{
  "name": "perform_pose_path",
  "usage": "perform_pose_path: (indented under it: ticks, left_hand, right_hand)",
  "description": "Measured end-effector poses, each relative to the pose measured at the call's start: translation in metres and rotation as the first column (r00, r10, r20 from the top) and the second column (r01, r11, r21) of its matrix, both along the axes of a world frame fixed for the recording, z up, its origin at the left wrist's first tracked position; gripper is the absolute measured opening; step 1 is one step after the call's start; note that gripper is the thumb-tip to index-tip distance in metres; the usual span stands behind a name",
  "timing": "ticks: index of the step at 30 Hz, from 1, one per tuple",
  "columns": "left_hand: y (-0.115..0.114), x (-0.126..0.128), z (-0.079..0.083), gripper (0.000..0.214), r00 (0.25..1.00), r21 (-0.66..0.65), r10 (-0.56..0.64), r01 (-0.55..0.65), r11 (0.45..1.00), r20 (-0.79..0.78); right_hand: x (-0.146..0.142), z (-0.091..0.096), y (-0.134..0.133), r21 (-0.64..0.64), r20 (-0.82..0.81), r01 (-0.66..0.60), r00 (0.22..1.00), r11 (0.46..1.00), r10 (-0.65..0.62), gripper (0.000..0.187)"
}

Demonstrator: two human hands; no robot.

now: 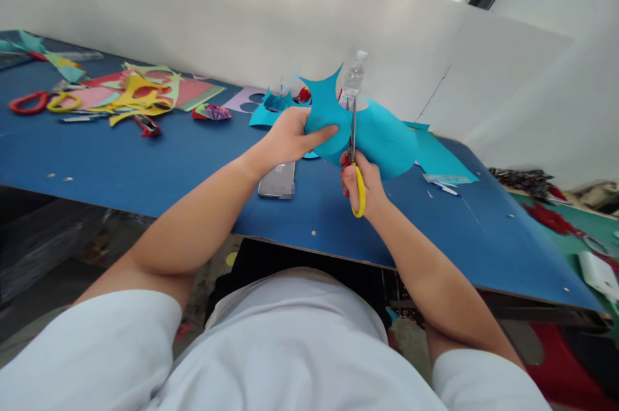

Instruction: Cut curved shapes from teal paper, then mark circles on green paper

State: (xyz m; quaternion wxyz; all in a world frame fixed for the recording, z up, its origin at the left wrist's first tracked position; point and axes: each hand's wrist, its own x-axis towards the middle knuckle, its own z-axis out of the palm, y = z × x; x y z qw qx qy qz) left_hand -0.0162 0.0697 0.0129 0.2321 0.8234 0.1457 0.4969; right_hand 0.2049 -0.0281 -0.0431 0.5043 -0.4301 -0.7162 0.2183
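My left hand [293, 137] grips a sheet of bright blue paper [387, 140], its thumb lying across the front. The paper is held above the table and has curved cut edges, with a pointed piece standing up on the left. My right hand [365, 182] is closed round a pair of scissors [358, 195] with a yellow handle; a red part shows behind the fingers. The blades point up and away from me, against the paper at a curved cut. How far apart the blades are is hard to see.
On the blue table [193, 172] lie a phone [278, 180], a clear bottle [355, 72], more blue paper [447, 156], and a pen [445, 189]. At the left are coloured paper scraps [140, 90], red-handled scissors [29, 103] and a red-wrapped item [211, 112]. A white wall stands behind.
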Motion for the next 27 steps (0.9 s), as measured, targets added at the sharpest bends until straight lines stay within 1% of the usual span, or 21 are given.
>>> perform_pose_path:
  ticks: [6,10,15,19,24,27]
  left_hand:
    - [0.0013,0.0000,-0.0014,0.066,0.999,-0.025,-0.031,0.032,0.999,0.011]
    - [-0.0001,-0.0001,0.0002,0.069,0.999,-0.033,-0.028,0.028,0.999,0.022]
    - [-0.0003,-0.0007,0.0015,0.069,0.999,0.001,-0.025,0.025,1.000,-0.026]
    - [0.0007,-0.0016,0.0009,0.065,0.999,0.003,-0.040,0.040,0.999,-0.026]
    - [-0.0016,-0.0014,0.0030,0.067,0.999,-0.032,-0.036,0.036,0.999,-0.019]
    - [-0.0059,-0.0019,0.0072,0.063,0.999,-0.100,-0.030,0.028,0.995,-0.020]
  right_hand:
    - [0.0008,-0.0023,0.0006,0.011,0.008,-0.005,1.000,1.000,0.005,0.085]
    - [0.0003,-0.0052,0.0011,0.019,-0.005,-0.003,1.000,1.000,0.003,0.086]
    - [-0.0004,-0.0069,0.0017,0.017,-0.023,-0.001,1.000,1.000,0.001,0.084]
    - [-0.0005,-0.0071,0.0016,0.015,-0.038,-0.002,0.999,1.000,0.002,0.084]
    - [0.0009,-0.0054,0.0006,-0.004,-0.002,-0.011,1.000,1.000,0.011,0.083]
    - [0.0004,-0.0011,-0.0013,-0.018,0.018,0.008,1.000,1.000,-0.007,0.085]
